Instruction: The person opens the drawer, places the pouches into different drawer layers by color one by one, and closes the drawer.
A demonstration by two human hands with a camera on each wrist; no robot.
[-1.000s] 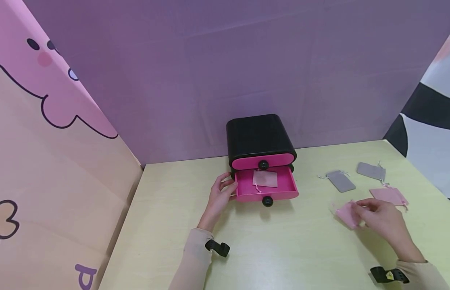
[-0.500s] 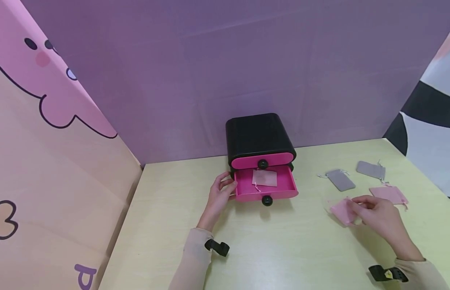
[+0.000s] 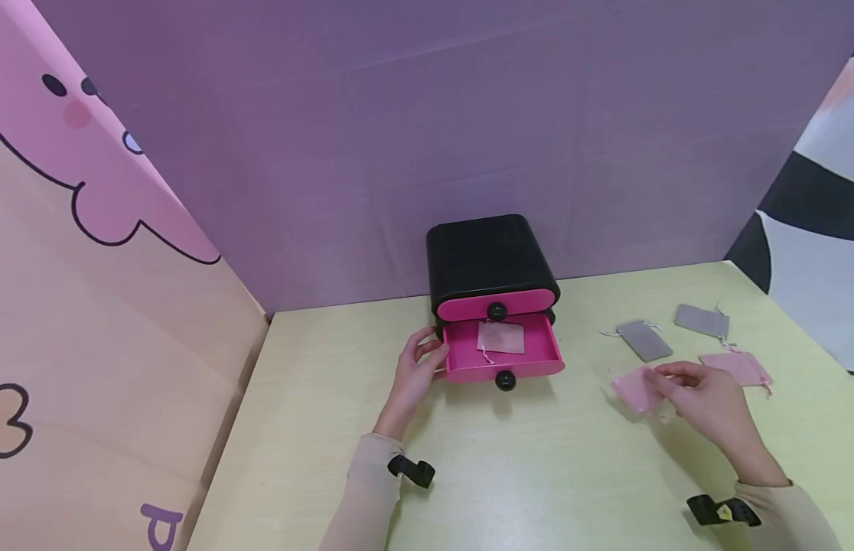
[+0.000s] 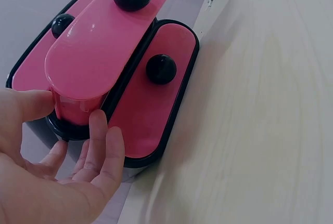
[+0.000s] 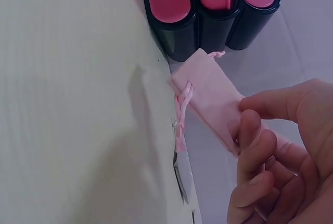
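Bare hands on this one, so it's mostly sleeves: the left sleeve (image 3: 367, 486) behind the left hand (image 3: 412, 373) is pale beige, kinda wrinkly, and the right sleeve (image 3: 788, 511) behind the right hand (image 3: 711, 404) matches. Chunky black wrist cameras (image 3: 412, 470) sit by both cuffs; the right hand's one has a tiny yellow mark (image 3: 725, 512), too small to read.

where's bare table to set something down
Tabletop is bare left of the left hand and in front of the open drawer. It's crowded beyond the right hand and its pink pouch, with two gray pouches and a second pink pouch.
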